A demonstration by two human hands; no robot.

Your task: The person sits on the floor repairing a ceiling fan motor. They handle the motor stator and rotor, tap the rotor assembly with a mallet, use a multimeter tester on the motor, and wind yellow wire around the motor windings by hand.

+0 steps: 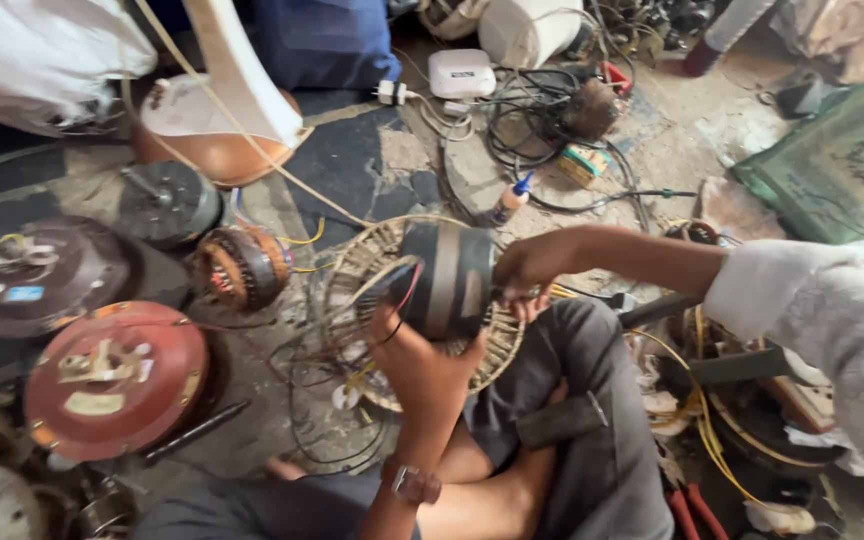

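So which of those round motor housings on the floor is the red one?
The red motor housing at lower left, nearest the knee; the one above it is dark maroon.

The fan motor [442, 280] sits seemingly against the wire guard [352, 275], between both hands.

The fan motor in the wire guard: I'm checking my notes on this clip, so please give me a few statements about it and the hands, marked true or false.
1. Both hands grip the dark fan motor. True: left hand from below, right hand at its side.
2. The motor sits against a wire guard. True.
3. The left wrist is bare. False: it wears a wristwatch.
4. The red round motor cover lies on the person's lap. False: it lies on the floor, left.
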